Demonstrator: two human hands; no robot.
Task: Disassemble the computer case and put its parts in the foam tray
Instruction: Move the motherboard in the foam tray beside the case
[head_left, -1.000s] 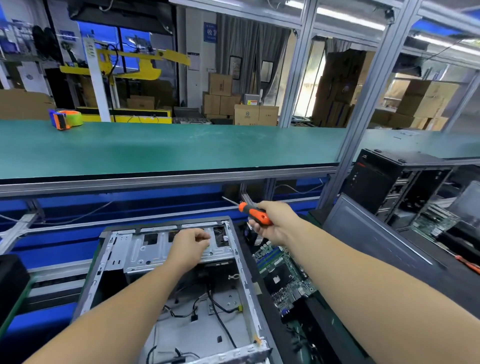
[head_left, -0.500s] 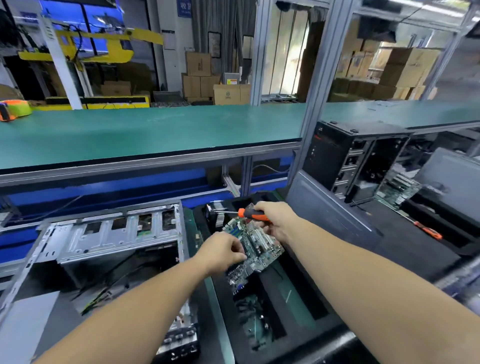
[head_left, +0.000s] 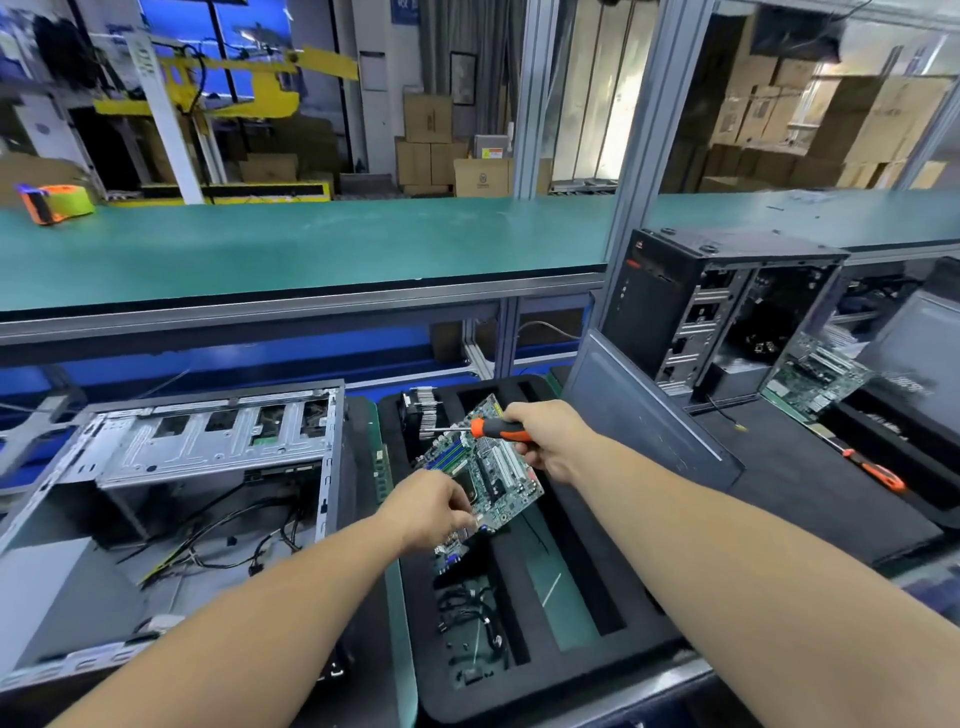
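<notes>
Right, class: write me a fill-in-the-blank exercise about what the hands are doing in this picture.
1. The right hand grips a screwdriver with an orange and ____ handle.
2. Both hands hold the ____ above the foam tray.
3. The left hand pinches the board's ____ edge.
4. The opened computer case lies to the tray's ____.

Missing words: black; motherboard; near; left

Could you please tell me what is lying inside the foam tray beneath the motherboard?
In the foam tray, black cables fill the slot below the motherboard, and a heatsink sits at the far end. The board and both hands cover whatever lies directly underneath.
</notes>
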